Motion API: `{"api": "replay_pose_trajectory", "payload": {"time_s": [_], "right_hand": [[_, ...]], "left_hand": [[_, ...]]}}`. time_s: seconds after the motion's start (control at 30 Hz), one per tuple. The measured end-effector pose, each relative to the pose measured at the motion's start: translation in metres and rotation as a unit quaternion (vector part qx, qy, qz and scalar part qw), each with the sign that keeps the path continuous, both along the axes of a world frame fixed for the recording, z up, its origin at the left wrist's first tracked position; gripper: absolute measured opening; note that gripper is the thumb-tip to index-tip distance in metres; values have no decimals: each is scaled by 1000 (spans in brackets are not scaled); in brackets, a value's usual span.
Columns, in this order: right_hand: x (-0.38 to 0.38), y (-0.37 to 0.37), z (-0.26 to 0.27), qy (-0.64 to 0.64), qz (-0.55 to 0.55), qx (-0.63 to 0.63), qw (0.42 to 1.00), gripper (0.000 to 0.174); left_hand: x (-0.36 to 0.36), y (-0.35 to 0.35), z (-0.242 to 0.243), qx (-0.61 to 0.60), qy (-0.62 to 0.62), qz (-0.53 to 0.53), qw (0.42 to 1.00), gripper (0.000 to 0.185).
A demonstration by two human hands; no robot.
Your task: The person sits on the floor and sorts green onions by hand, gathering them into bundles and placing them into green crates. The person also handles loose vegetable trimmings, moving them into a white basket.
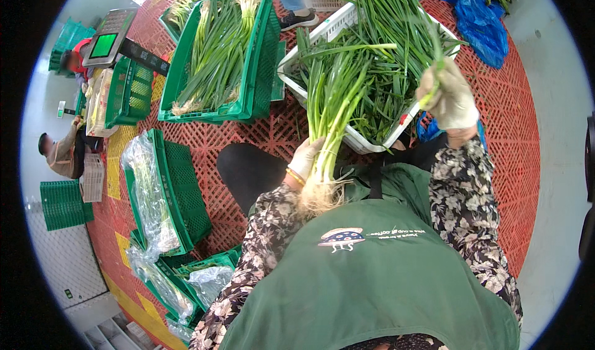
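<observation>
My left hand, in a pale glove, grips a bunch of green onions near its white lower stems. The roots hang towards my apron, and the leaves reach over a white plastic crate. In my gloved right hand, raised at the crate's right side, a thin yellow-green leaf or stalk is pinched; its upper end is blurred. Loose green leaves fill the crate beneath. A larger bundle of green onions lies across its far side. One loose stalk lies across the top of the held bunch.
A green crate of green onions stands ahead to the left, near a weighing scale. Plastic-wrapped bundles lie in green crates at left. Blue plastic bags are at right. A person's shoe is beyond; other people work far left.
</observation>
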State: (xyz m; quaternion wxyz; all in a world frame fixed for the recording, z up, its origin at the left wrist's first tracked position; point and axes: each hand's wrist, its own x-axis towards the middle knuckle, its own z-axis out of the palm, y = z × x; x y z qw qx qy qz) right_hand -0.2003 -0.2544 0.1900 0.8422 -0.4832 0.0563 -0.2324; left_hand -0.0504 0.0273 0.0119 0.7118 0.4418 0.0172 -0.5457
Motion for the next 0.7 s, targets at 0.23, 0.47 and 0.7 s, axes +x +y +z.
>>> {"api": "replay_pose_trajectory", "payload": {"time_s": [0.23, 0.47, 0.7], "right_hand": [[16, -2, -77, 343, -121, -102, 926, 12], [52, 70, -119, 425, 4, -390, 817, 48], [76, 124, -91, 491, 42, -396, 775, 48]], "left_hand": [[14, 18, 26, -183, 282, -2, 942, 47], [16, 17, 26, -144, 261, 5, 955, 43], [6, 1, 11, -22, 16, 14, 1000, 28]]}}
